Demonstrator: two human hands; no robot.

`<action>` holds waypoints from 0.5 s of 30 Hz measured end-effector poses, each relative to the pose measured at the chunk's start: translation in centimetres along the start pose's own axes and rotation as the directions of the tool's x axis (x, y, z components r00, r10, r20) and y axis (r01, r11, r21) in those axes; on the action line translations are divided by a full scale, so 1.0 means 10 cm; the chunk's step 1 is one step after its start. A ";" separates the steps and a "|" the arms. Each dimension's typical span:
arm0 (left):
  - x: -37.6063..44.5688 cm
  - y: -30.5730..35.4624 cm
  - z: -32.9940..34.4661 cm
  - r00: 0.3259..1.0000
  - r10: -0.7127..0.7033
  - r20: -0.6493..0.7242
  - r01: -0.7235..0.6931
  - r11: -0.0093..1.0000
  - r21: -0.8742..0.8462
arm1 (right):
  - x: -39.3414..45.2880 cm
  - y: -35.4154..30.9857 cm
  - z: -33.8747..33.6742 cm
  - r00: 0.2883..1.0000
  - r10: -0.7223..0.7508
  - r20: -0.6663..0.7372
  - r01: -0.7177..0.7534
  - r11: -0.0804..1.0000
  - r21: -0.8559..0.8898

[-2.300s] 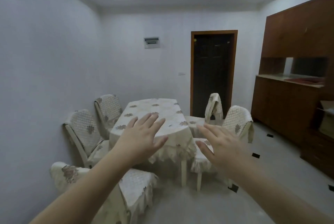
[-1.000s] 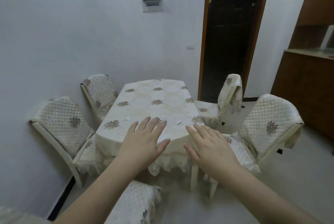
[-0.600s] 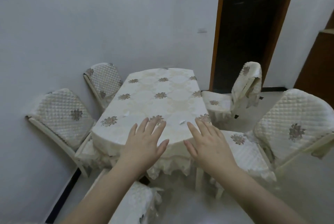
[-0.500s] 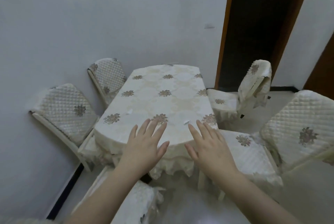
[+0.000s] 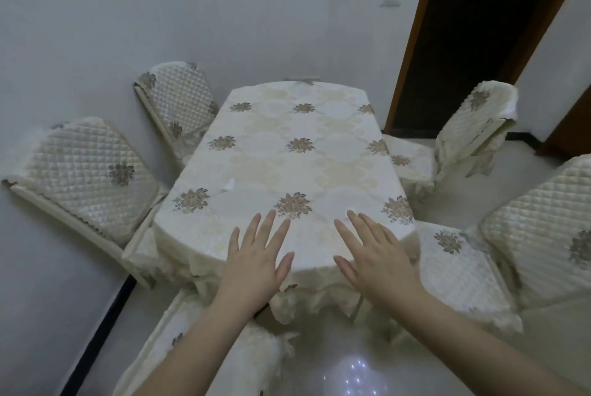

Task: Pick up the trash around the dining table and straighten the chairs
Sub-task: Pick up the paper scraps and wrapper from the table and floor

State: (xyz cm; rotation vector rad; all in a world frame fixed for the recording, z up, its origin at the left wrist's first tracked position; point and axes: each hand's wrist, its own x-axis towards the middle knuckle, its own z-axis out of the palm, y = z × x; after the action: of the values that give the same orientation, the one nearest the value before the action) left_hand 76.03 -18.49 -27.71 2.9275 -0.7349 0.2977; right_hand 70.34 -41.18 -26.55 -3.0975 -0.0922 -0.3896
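The dining table (image 5: 297, 159) wears a cream flowered cloth. One small white paper scrap (image 5: 228, 186) lies on its left half. My left hand (image 5: 256, 264) and my right hand (image 5: 374, 258) hover flat over the near table edge, fingers spread, holding nothing. Quilted-cover chairs stand around the table: one at the left (image 5: 83, 171), one at the far left (image 5: 179, 104), one at the far right (image 5: 473, 120), one at the near right (image 5: 537, 229) turned askew, and one below my left arm (image 5: 179, 347).
A white wall runs close along the left chairs. A dark doorway with a brown frame (image 5: 412, 43) opens behind the table at the right. Glossy pale floor (image 5: 351, 373) lies between me and the table.
The view has moved closer to the table and tilted down. Both hands stay spread, now lying over the near table edge. A second scrap seen near my right fingertips is now hidden or out of sight.
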 end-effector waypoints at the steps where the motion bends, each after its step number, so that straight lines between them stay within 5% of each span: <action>1: 0.08 -0.03 0.07 1.000 0.006 0.005 -0.006 1.000 -0.007 | 0.06 -0.01 0.06 1.000 0.005 -0.002 -0.005 1.000 0.003; 15: 1.15 0.19 0.98 0.984 0.057 0.167 -0.052 0.998 -0.030 | 0.71 0.75 1.10 0.982 0.074 0.175 -0.087 0.994 0.063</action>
State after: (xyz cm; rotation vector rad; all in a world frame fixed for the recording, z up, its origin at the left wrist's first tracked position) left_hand 86.64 -26.89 -34.66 2.9379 -0.8355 0.0450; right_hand 80.35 -47.99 -35.51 -3.0466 0.0172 -0.1131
